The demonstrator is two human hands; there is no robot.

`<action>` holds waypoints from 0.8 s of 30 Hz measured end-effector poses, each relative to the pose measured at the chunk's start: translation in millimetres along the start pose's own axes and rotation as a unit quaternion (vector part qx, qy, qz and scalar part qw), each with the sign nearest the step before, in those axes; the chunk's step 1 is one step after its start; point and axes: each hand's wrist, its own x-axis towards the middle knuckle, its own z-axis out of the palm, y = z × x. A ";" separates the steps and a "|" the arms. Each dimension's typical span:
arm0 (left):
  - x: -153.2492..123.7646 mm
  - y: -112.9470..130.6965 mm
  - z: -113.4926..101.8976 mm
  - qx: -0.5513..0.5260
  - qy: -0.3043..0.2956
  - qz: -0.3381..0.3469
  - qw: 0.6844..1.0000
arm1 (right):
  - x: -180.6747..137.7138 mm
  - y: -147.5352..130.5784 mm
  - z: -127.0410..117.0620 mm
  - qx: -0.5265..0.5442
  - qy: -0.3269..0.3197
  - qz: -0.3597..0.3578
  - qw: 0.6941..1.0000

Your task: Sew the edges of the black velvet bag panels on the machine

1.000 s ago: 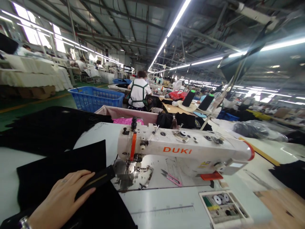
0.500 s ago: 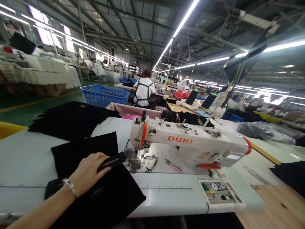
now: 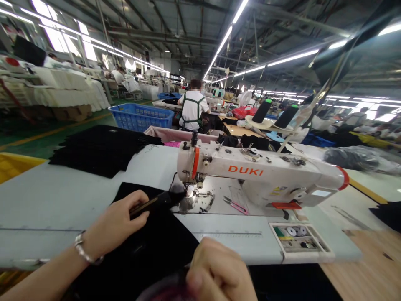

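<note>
My left hand [image 3: 115, 221] is closed on a black fabric piece [image 3: 159, 242], pinching a narrow raised band [image 3: 153, 205] with a thin gold line along it. The band's far end reaches the needle area of a white sewing machine [image 3: 244, 171]. The rest of the fabric lies flat on the table below my wrist. At the bottom edge, my right hand [image 3: 222, 271] is in a fist, its fingers curled by a blurred dark reddish thing [image 3: 169, 288] that I cannot make out. Pink thread snips [image 3: 236, 205] lie on the machine bed.
A stack of black fabric pieces [image 3: 100, 146] lies at the back left of the table [image 3: 37, 196]. Beyond are a blue basket [image 3: 140, 117] and a seated person [image 3: 192, 108]. A bobbin tray [image 3: 300, 242] is set in at the right; black thread cones [image 3: 262, 113] stand behind.
My right hand has come into view at the bottom. My left hand has shifted slightly and the band's end now reaches the needle area. The view has turned slightly left.
</note>
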 end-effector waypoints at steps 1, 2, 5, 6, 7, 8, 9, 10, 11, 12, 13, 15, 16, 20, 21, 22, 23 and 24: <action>-9.2 5.0 -6.0 -0.035 0.003 -0.001 0.999 | 9.9 5.5 1.4 0.019 0.032 0.009 0.999; -17.9 9.5 -10.8 -0.069 0.009 -0.004 0.998 | 18.3 10.3 3.7 0.028 0.060 0.018 0.998; -37.3 20.1 -17.7 -0.143 0.025 -0.035 0.989 | 32.9 18.7 13.8 0.037 0.077 0.031 0.996; -41.1 22.8 -17.9 -0.154 0.025 -0.042 0.987 | 34.9 19.1 17.0 0.042 0.065 0.029 0.997; -43.9 25.3 -17.4 -0.167 0.022 -0.049 0.984 | 36.2 18.6 19.2 0.052 0.053 0.034 0.997; -45.7 27.7 -16.6 -0.185 0.020 -0.056 0.981 | 37.3 17.3 20.2 0.063 0.045 0.048 0.996; -46.9 29.9 -15.6 -0.207 0.015 -0.062 0.976 | 38.6 15.5 19.9 0.073 0.042 0.071 0.994; -47.7 32.1 -14.4 -0.230 0.010 -0.071 0.971 | 40.2 13.5 18.4 0.081 0.040 0.098 0.991; -48.3 34.1 -13.3 -0.250 0.005 -0.084 0.965 | 42.2 11.5 16.0 0.087 0.033 0.118 0.989; -49.0 36.0 -12.2 -0.267 0.001 -0.096 0.959 | 44.4 9.7 13.1 0.087 0.021 0.130 0.988; -49.7 37.7 -11.4 -0.280 -0.002 -0.105 0.954 | 46.6 8.3 9.9 0.083 0.008 0.129 0.988; -51.3 41.0 -10.5 -0.286 0.003 -0.112 0.952 | 50.2 6.6 4.5 0.077 -0.011 0.108 0.991; -52.0 42.7 -10.5 -0.281 0.011 -0.113 0.953 | 51.4 6.2 2.7 0.077 -0.011 0.098 0.992; -53.6 51.6 -11.6 -0.259 0.039 -0.099 0.960 | 52.7 6.3 1.3 0.089 0.030 0.067 0.993; -53.8 54.3 -11.2 -0.256 0.038 -0.086 0.962 | 52.7 6.3 2.1 0.090 0.033 0.059 0.994; -54.1 56.9 -10.4 -0.251 0.035 -0.068 0.965 | 52.7 6.3 3.3 0.090 0.031 0.050 0.994; -54.6 59.3 -9.1 -0.239 0.033 -0.047 0.969 | 52.7 6.2 4.6 0.089 0.027 0.044 0.995; -55.3 61.5 -7.6 -0.218 0.040 -0.025 0.975 | 52.8 6.0 5.9 0.087 0.025 0.039 0.995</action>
